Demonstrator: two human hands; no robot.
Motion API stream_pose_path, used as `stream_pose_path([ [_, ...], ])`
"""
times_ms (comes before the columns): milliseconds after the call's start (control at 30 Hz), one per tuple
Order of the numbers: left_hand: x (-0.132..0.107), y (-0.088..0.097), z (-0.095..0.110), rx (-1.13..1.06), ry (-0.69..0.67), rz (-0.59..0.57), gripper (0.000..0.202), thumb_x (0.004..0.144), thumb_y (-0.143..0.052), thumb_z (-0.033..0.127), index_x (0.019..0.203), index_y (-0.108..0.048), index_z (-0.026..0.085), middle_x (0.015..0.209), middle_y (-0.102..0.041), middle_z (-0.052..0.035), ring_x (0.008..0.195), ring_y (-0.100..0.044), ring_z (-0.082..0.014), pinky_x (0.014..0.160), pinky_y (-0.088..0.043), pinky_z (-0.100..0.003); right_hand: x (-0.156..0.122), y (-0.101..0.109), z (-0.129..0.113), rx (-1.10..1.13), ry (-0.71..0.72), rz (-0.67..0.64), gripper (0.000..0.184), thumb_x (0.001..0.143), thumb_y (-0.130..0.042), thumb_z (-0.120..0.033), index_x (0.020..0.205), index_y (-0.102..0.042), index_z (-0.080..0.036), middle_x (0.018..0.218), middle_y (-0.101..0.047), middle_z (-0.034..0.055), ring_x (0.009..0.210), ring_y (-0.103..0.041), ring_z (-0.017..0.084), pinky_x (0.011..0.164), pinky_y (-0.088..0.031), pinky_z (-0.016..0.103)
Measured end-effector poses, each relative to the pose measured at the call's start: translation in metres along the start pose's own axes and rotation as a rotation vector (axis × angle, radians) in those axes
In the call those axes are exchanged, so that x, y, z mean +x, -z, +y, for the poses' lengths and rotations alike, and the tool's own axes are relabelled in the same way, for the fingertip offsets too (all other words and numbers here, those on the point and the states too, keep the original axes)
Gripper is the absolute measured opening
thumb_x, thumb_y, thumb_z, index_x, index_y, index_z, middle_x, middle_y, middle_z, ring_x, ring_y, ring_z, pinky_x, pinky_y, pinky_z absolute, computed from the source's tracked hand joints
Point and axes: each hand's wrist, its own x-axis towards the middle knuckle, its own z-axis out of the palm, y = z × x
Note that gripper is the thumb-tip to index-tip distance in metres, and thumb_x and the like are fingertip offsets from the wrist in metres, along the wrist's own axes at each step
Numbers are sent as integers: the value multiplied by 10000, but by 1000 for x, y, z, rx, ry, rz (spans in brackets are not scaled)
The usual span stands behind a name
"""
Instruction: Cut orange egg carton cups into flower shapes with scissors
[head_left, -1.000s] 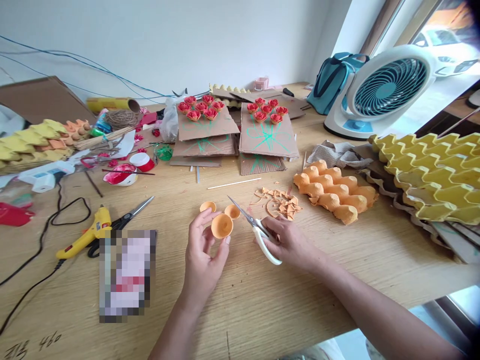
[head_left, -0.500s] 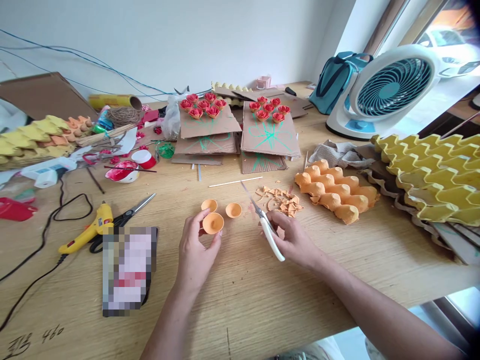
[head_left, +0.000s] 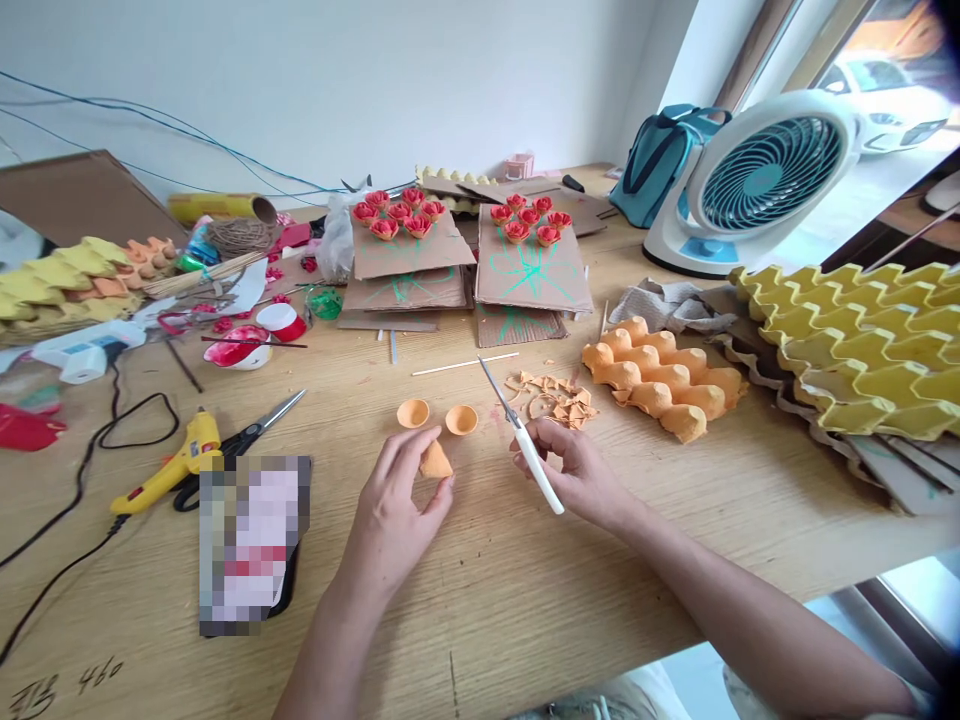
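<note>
Cup (head_left: 436, 461), orange and tapered, is pinched by left grip (head_left: 391, 500), right grip (head_left: 589, 482) clasping scissors (head_left: 535, 459).

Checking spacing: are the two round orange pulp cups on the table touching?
Apart: the head view shows bare wood between the left cup and the right cup.

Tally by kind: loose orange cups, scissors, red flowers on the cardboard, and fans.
Orange cups: 3 (1 in the left hand)
Scissors: 2 (white-handled scissors in the right hand, black-handled scissors)
Red flowers: 14 (7 per cluster)
Fan: 1
Total: 20
</note>
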Motion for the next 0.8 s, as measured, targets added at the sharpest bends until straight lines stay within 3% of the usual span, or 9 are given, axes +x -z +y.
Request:
stream_pose_path([
  [133,-1,-2,1,69,-51,-134,558,848,-560,116,1384,-470,246,1138,-610,-89,1034,-643,-250,908,-539,-396,0,0,-3,8,1,8,286,899,-648,-444,793,-593,-185,682,-579,-19,641,-513,132,613,-431,265],
  [333,-6,-16,-6,179,-28,-363,189,866,-628,239,1052,-627,206,966,-608,-76,906,-632,-276,768,-549,-410,0,1,-3,-10,28,-6,304,895,-651,-459,785,-585,-184,730,-593,-2,655,-506,129,610,-425,255],
  [467,-6,-18,-8,163,-31,-259,281,898,-606,250,1176,-596,209,1013,-597,-75,903,-630,-242,788,-534,-380,0,1,-3,-12,28,-5,288,895,-649,-449,790,-590,-187,714,-581,-8,649,-504,130,606,-423,254],
  [600,-5,-17,-8,215,-63,-277,208,887,-655,297,1080,-626,225,930,-606,-47,847,-617,-240,741,-504,-366,-1,1,-4,-20,22,-6,299,896,-641,-457,787,-588,-184,710,-581,-6,646,-502,132,600,-414,257],
  [733,-5,-21,-4,243,-42,-206,283,887,-669,363,1120,-632,206,957,-625,-71,903,-602,-261,773,-473,-387,-1,0,-4,-23,34,-1,282,895,-641,-439,790,-593,-182,685,-568,-12,636,-493,133,593,-409,257],
  [800,-5,-25,-3,218,-11,-254,261,868,-691,354,1077,-648,204,929,-619,-65,867,-594,-253,752,-462,-378,-1,0,-3,-23,36,3,268,897,-642,-423,787,-595,-183,679,-563,-14,637,-490,132,596,-408,256],
])
